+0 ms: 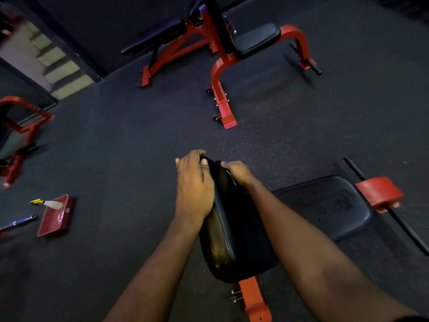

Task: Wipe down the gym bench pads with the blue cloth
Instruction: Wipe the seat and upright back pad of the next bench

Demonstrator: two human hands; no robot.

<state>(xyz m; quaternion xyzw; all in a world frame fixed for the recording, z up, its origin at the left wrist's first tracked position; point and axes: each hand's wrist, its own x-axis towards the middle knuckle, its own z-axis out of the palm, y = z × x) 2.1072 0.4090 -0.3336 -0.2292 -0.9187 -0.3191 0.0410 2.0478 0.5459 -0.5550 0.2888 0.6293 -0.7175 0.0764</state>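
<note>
Back pad (pixel 232 228) upright | left grip (pixel 192 182) clasping its top edge | right grip (pixel 236 173) curled on blue cloth (pixel 226 162), just beside left grip, atop pad | step: wiping back pad | next, likely: steady downward stroke

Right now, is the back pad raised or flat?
Raised: the back pad stands steeply, left hand and right hand gripping its top end.
</note>
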